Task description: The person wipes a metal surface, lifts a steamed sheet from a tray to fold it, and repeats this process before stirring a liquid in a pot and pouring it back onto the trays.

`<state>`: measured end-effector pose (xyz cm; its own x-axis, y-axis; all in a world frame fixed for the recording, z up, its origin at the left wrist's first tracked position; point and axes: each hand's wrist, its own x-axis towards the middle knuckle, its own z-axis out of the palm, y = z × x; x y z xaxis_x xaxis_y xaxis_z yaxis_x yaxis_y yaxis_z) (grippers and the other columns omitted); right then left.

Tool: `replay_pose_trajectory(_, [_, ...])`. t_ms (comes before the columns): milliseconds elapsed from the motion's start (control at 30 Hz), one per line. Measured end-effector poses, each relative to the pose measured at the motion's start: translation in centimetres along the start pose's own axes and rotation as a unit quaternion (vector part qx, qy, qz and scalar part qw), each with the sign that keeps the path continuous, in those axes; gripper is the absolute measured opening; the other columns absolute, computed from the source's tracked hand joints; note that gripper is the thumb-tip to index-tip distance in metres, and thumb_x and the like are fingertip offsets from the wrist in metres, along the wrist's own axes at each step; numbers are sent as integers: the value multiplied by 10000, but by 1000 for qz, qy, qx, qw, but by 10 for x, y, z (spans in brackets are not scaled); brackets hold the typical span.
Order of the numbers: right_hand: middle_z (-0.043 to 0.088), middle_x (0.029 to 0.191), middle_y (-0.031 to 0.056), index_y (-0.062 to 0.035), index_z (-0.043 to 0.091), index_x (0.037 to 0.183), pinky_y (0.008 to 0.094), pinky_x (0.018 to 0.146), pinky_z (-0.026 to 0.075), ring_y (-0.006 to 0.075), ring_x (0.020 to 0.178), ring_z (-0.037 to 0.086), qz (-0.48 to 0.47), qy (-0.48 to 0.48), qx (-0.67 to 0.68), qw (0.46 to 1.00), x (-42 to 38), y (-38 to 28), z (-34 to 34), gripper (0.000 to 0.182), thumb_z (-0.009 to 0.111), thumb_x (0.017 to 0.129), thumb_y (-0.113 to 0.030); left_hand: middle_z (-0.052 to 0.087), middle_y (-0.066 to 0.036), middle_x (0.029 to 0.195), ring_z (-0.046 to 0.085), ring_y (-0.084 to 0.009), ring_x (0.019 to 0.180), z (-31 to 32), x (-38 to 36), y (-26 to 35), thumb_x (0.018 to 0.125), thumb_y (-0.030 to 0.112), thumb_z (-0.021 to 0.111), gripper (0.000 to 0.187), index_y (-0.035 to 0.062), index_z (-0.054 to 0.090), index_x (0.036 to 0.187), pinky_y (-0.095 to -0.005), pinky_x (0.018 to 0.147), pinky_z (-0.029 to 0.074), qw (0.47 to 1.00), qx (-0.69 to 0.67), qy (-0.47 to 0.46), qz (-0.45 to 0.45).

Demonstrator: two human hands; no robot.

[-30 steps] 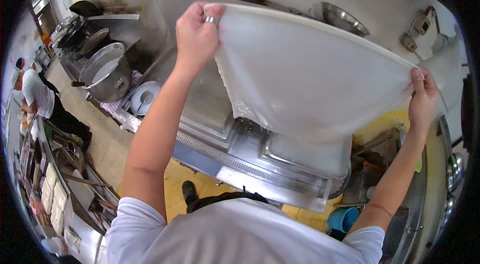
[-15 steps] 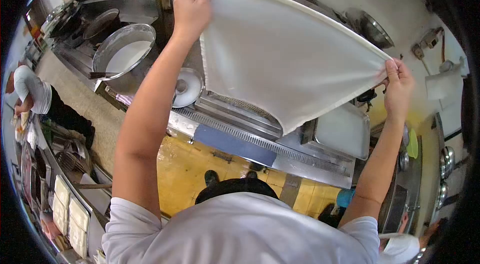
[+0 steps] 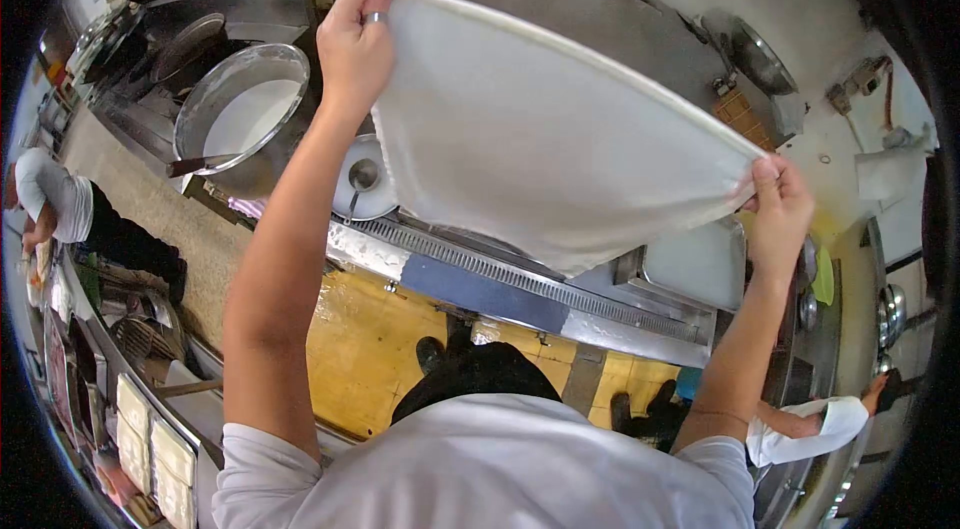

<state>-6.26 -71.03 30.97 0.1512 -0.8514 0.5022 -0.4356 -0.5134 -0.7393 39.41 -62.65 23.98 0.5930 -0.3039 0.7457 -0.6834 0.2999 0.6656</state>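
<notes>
The left hand (image 3: pixel 356 54) and right hand (image 3: pixel 780 219) each pinch a top corner of the white cloth (image 3: pixel 550 129), upper centre, apparently holding it taut; moving it calls for even tension. Beyond: tray (image 3: pixel 630 266), right of centre; steel pot (image 3: pixel 262 165), upper left.

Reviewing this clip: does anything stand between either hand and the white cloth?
Nothing visible does. The left hand and right hand directly grip the white cloth at its upper corners. The cloth hides whatever lies directly behind it.
</notes>
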Motion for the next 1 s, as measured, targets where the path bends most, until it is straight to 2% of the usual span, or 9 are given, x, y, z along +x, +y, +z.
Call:
replay_pose_trajectory(133, [652, 796, -9, -39, 688, 989, 270, 615, 516, 92, 698, 612, 63, -48, -17, 997, -26, 66, 39, 227, 647, 1023, -259, 715, -159, 903, 648, -198, 837, 16, -50, -59, 982, 79, 552, 157, 22, 670, 1069, -342, 804, 515, 998, 24, -58, -9])
replay_pose_trajectory(200, [652, 798, -1, -37, 683, 988, 286, 624, 527, 122, 709, 634, 124, -72, 51, 988, -47, 141, 78, 182, 623, 1025, -205, 706, -209, 898, 674, -279, 802, 29, -94, -100, 974, 89, 578, 134, 17, 660, 1052, -379, 770, 522, 983, 91, -119, -105])
replay_pose_trajectory(267, [688, 770, 70, -25, 702, 946, 339, 657, 541, 196, 700, 668, 151, -98, 38, 983, -71, 207, 127, 159, 620, 990, -154, 699, -238, 904, 690, -388, 826, 39, -149, -175, 954, 92, 596, 147, 26, 673, 1061, -433, 745, 525, 954, 158, -209, -143])
replay_pose_trajectory(333, [716, 801, 114, -13, 738, 881, 382, 734, 550, 220, 742, 685, 95, -125, -126, 979, -91, 278, 168, 149, 645, 932, -117, 703, -227, 945, 670, -446, 890, 46, -204, -226, 949, 137, 625, 149, 38, 700, 1030, -477, 756, 525, 928, 220, -238, -182])
replay_pose_trajectory(433, [734, 854, 187, 4, 775, 894, 389, 805, 545, 287, 830, 714, 219, -60, -127, 966, -102, 321, 215, 162, 716, 842, -138, 700, -211, 949, 670, -437, 863, 57, -239, -254, 924, 169, 658, 154, 54, 735, 992, -497, 750, 531, 924, 261, -223, -168])
replay_pose_trajectory(533, [720, 836, 207, -35, 784, 900, 428, 758, 546, 363, 807, 702, 140, -32, -156, 977, -91, 355, 236, 144, 731, 810, -134, 702, -157, 1013, 669, -378, 929, 71, -238, -267, 896, 181, 684, 141, 91, 771, 961, -477, 809, 520, 908, 302, -241, -160])
replay_pose_trajectory(733, [700, 829, 178, -16, 730, 758, 441, 779, 534, 350, 806, 681, 143, 6, -215, 966, -44, 400, 266, 177, 819, 749, -169, 658, -51, 1139, 585, -273, 1121, 117, -214, -293, 832, 224, 747, 99, 153, 802, 871, -479, 956, 425, 901, 353, -220, -122])
replay_pose_trajectory(867, [683, 777, 166, -15, 716, 733, 434, 773, 531, 340, 793, 673, 132, 21, -216, 967, -5, 412, 280, 192, 847, 733, -156, 658, -54, 1122, 586, -286, 1097, 159, -184, -312, 811, 249, 760, 103, 157, 803, 832, -487, 961, 426, 905, 360, -212, -81])
replay_pose_trajectory(1000, [713, 878, 181, -57, 754, 786, 475, 789, 544, 383, 840, 696, 135, -10, -304, 943, 39, 451, 295, 190, 800, 749, -238, 664, -49, 1126, 588, -277, 1100, 200, -158, -334, 807, 240, 761, 92, 159, 805, 817, -481, 987, 416, 908, 351, -218, -72])
